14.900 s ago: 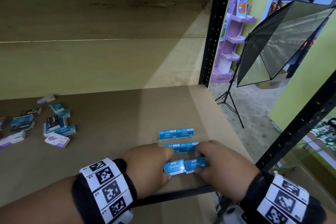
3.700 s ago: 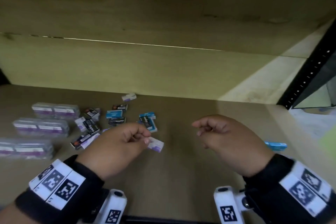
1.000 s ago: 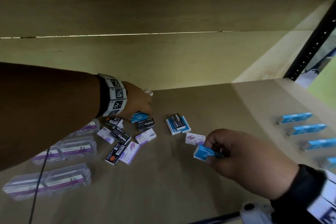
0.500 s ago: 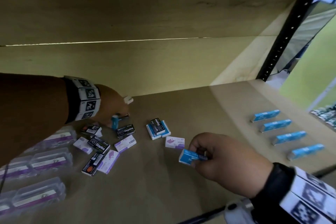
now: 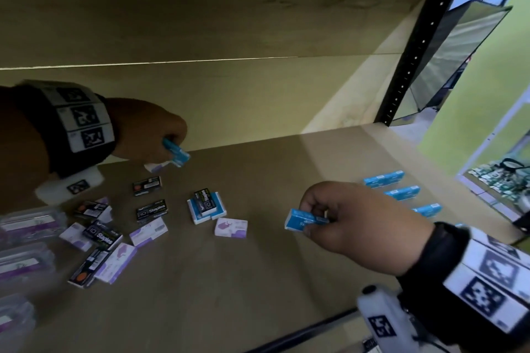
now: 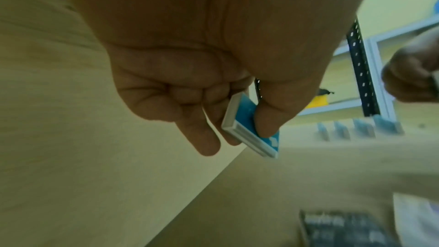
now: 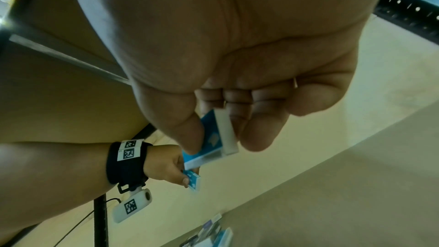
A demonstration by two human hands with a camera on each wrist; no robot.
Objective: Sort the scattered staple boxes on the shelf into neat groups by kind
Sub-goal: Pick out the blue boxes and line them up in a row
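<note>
A small blue staple box [image 5: 176, 152] is pinched in the left hand [image 5: 146, 130], raised above the shelf [image 5: 258, 281] near the back wall; in the left wrist view the thumb is seen pressed on the box's blue face with the fingers curled behind it, so the grip is closed on the box. A second blue staple box [image 5: 304, 220] is held in the right hand [image 5: 361, 221] above the shelf's middle-right; in the right wrist view the box [image 7: 213, 138] is seen clamped between thumb and curled fingers, the grip likewise closed.

A row of blue boxes [image 5: 400, 192] is laid out in parallel lines at the shelf's right end, well apart from the rest. A scattered cluster is noted left of centre: black boxes [image 5: 151, 210] marked "Staples", white-and-purple boxes [image 5: 231, 227], and one black box lying on top of two blue boxes [image 5: 207, 206] set side by side. Clear plastic cases with purple labels [image 5: 27, 226] are lined up at the far left edge, blurred. A black upright [image 5: 413, 46] is seen at the shelf's right rear corner.
</note>
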